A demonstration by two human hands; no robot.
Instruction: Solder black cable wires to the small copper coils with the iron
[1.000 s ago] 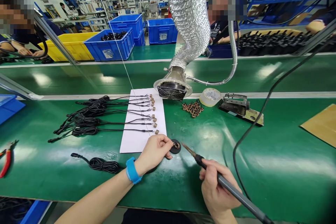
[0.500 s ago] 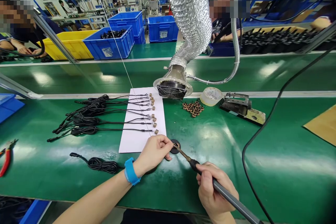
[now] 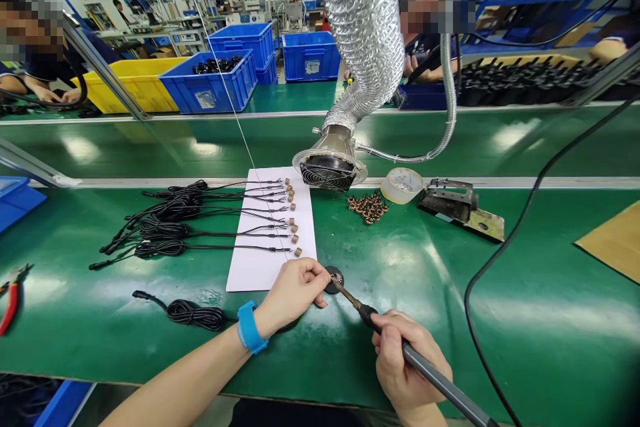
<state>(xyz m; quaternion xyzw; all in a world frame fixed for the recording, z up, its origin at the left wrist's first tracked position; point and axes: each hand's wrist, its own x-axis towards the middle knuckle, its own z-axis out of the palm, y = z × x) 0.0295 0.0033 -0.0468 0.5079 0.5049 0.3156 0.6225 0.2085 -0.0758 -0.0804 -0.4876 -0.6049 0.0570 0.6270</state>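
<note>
My right hand (image 3: 413, 360) is wrapped round a soldering iron (image 3: 430, 368), whose tip points up and left onto a small round part on a black disc (image 3: 335, 289). At the disc's left edge, my left hand (image 3: 296, 288) is pinched, with a blue band on its wrist; what its fingertips hold is too small to make out. A coiled black cable (image 3: 195, 314) lies left of that hand and passes under the wrist. Behind, a white sheet (image 3: 260, 267) carries stripped cable ends and several small brown connectors (image 3: 293, 207). More coiled cables (image 3: 170, 213) lie left of the sheet.
A fume duct (image 3: 333, 153) hangs over the bench, with small copper-coloured parts (image 3: 369, 207), a tape roll (image 3: 401, 185) and an iron stand (image 3: 463, 208) near it. Red pliers (image 3: 13, 300) lie far left. A black cord curves down the right. Other people sit across the bench.
My right hand and the iron have shifted very slightly left. My left hand stays in place. Across the bench, a person's fingers now show beside the duct.
</note>
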